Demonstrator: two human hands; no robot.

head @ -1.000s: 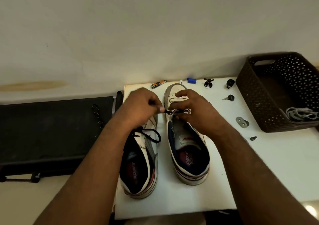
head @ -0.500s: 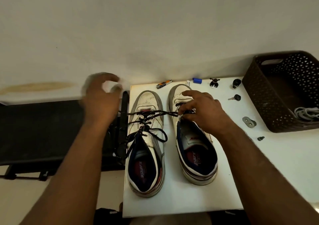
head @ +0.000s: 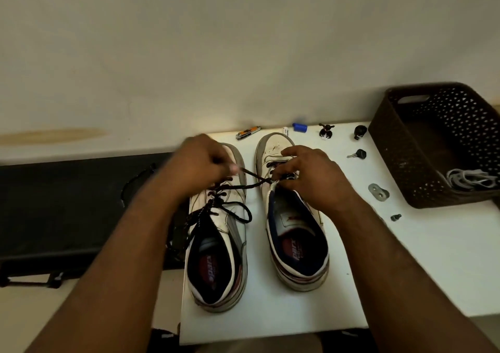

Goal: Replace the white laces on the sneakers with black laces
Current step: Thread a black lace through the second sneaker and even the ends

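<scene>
White bench [head: 405, 258] carries both sneakers; you're threading the black lace [head: 253, 175] into the right sneaker [head: 295, 233]. Your left hand [head: 197, 163], back from nine o'clock, pinches the lace; your right hand [head: 311, 179] seems to be gripping the lace at an eyelet. Next, feed the tip through.

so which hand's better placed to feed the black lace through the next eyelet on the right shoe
Probably the left hand: it pinches the free end of the black lace, which runs across to the right sneaker. The right hand rests on that shoe's eyelets, steadying it.
</scene>
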